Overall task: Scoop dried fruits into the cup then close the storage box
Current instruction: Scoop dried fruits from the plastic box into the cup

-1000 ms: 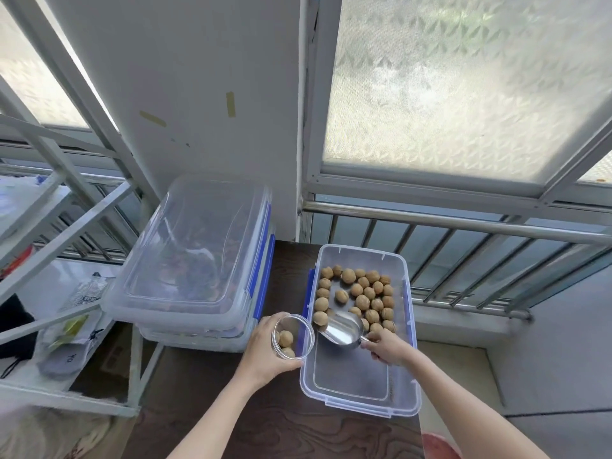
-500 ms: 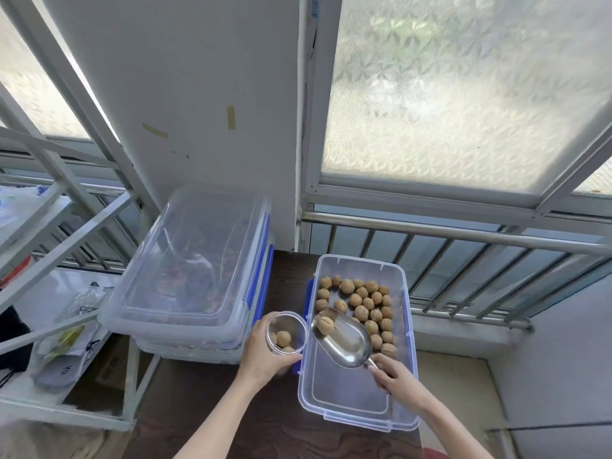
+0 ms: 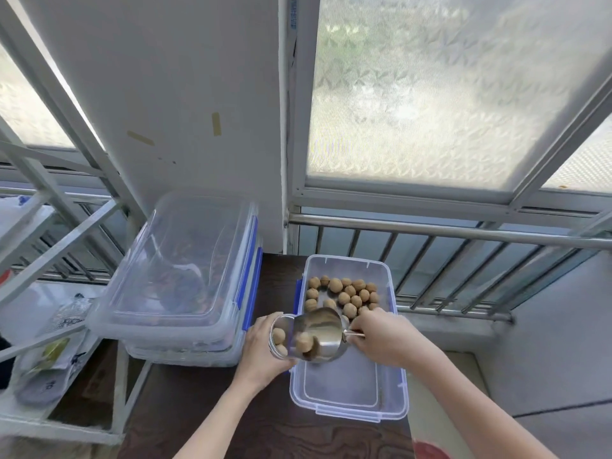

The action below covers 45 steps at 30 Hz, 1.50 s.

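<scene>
An open clear storage box with blue latches sits on the dark wooden table. Round brown dried fruits lie in its far half. My left hand holds a small clear cup tilted beside the box's left edge, with a few fruits inside. My right hand grips the handle of a metal scoop, tipped with its mouth against the cup's opening. One fruit sits at the scoop's lip.
Two stacked clear lidded boxes stand to the left on the table. A metal rack with bags is further left. A railing and frosted window are behind the open box.
My right hand lifted the scoop out of the box with fruit in it and tipped it leftward onto the cup's mouth. My left hand raised and tilted the cup toward the scoop.
</scene>
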{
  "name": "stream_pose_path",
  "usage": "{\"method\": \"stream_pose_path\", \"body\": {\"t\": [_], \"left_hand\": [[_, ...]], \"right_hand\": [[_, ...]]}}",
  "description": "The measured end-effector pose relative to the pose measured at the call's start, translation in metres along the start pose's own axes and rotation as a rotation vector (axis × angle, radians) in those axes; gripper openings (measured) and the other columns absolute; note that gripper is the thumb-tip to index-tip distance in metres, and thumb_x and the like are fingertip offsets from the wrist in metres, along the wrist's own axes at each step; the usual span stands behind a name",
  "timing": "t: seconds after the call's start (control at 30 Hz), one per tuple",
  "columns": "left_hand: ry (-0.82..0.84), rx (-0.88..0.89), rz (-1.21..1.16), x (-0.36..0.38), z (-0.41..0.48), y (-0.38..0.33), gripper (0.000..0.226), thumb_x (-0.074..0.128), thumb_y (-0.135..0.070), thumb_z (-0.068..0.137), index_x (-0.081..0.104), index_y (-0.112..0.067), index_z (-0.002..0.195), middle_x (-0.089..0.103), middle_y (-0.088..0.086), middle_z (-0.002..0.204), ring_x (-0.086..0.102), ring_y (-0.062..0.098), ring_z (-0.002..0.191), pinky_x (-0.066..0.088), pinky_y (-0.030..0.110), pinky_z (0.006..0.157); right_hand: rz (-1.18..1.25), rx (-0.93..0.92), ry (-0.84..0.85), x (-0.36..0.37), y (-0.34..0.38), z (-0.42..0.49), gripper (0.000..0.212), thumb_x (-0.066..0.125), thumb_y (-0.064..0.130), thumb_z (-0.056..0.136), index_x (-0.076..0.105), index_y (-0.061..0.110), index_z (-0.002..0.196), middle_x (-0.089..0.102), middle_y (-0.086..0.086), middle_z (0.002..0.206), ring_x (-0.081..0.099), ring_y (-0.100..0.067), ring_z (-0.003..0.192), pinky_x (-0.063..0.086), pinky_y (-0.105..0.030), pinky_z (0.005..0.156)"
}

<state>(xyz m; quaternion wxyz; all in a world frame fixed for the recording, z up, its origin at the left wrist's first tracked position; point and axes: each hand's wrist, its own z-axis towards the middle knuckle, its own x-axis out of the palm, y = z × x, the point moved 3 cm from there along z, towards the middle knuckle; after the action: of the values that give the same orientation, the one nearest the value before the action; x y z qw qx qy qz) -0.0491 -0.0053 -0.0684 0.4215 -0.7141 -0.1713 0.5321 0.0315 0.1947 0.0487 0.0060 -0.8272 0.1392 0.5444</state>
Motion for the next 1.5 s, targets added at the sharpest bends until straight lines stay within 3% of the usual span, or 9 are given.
{"method": "stream_pose_path", "body": {"t": [0.13,0.23,0.4,0.47,0.57,0.83,1.07,1.23,1.5], "left_hand": [[0.016,0.011,0.010,0.002,-0.006,0.003,0.083,0.080,-0.030,0.045,0.047,-0.032,0.121,0.050,-0.015,0.117,0.047,0.005,0.108,0.039,0.023,0.094],[0.016,-0.028,-0.021,0.000,-0.008,0.008,0.084,0.081,-0.035,0.044,0.048,-0.032,0.121,0.052,-0.012,0.118,0.049,0.005,0.108,0.041,0.022,0.092],[-0.015,-0.066,-0.089,-0.002,-0.006,0.010,0.077,0.088,-0.022,0.047,0.044,-0.046,0.105,0.052,-0.011,0.110,0.048,-0.020,0.092,0.038,-0.002,0.072],[-0.033,-0.068,-0.101,-0.002,-0.001,0.009,0.074,0.089,-0.021,0.048,0.044,-0.047,0.101,0.052,-0.013,0.107,0.051,-0.014,0.091,0.041,0.002,0.075],[-0.090,-0.078,-0.146,-0.006,0.011,0.005,0.075,0.090,-0.020,0.050,0.047,-0.032,0.111,0.054,-0.010,0.108,0.052,-0.002,0.091,0.040,0.015,0.078],[-0.075,-0.071,-0.128,0.003,0.043,0.005,0.083,0.090,-0.026,0.047,0.044,-0.029,0.116,0.055,-0.003,0.116,0.051,0.015,0.111,0.043,0.030,0.092],[-0.075,-0.075,-0.107,0.007,0.043,0.006,0.080,0.088,-0.025,0.047,0.043,-0.032,0.113,0.051,-0.006,0.116,0.048,0.014,0.111,0.039,0.027,0.092],[-0.087,-0.072,-0.111,0.009,0.042,0.008,0.079,0.089,-0.024,0.045,0.045,-0.035,0.110,0.050,-0.018,0.106,0.050,0.009,0.104,0.036,0.013,0.081],[-0.113,-0.094,-0.178,0.007,0.037,0.009,0.079,0.092,-0.020,0.042,0.043,-0.047,0.098,0.052,-0.027,0.106,0.051,-0.002,0.101,0.037,0.018,0.083]], "right_hand": [[-0.053,0.055,0.037,-0.003,0.009,-0.007,0.033,0.045,0.039,0.092,0.060,0.012,0.104,0.058,-0.012,0.118,0.055,-0.032,0.110,0.044,-0.036,0.085],[-0.001,0.101,0.044,0.001,-0.002,-0.023,0.031,0.043,0.042,0.093,0.058,0.015,0.095,0.061,-0.009,0.104,0.057,-0.032,0.099,0.042,-0.035,0.074],[0.634,0.335,0.238,0.052,-0.047,-0.055,0.034,0.042,0.033,0.096,0.053,0.014,0.070,0.049,-0.003,0.057,0.045,-0.016,0.045,0.034,-0.024,0.042],[0.771,0.459,0.346,0.092,-0.059,-0.050,0.032,0.044,0.023,0.095,0.053,0.011,0.067,0.049,-0.004,0.052,0.042,-0.012,0.035,0.032,-0.018,0.033],[0.903,0.592,0.412,0.144,-0.067,-0.032,0.027,0.044,0.007,0.089,0.049,0.012,0.063,0.050,-0.001,0.053,0.045,-0.008,0.038,0.037,-0.017,0.038],[1.072,0.731,0.089,0.181,-0.059,0.039,0.032,0.031,0.009,0.093,0.046,0.006,0.065,0.051,-0.011,0.053,0.047,-0.020,0.038,0.033,-0.019,0.034],[1.240,0.721,-0.059,0.215,-0.056,0.089,0.018,0.034,0.010,0.097,0.047,0.005,0.086,0.051,-0.008,0.063,0.042,-0.016,0.042,0.033,-0.020,0.034],[1.293,0.701,-0.194,0.208,-0.064,0.121,0.021,0.036,0.011,0.097,0.045,0.007,0.079,0.048,-0.008,0.060,0.039,-0.016,0.039,0.028,-0.017,0.030],[1.291,0.612,-0.245,0.294,-0.120,0.167,0.039,0.039,0.066,0.069,0.052,0.029,0.074,0.055,0.001,0.070,0.042,-0.014,0.056,0.028,-0.020,0.050]]}}
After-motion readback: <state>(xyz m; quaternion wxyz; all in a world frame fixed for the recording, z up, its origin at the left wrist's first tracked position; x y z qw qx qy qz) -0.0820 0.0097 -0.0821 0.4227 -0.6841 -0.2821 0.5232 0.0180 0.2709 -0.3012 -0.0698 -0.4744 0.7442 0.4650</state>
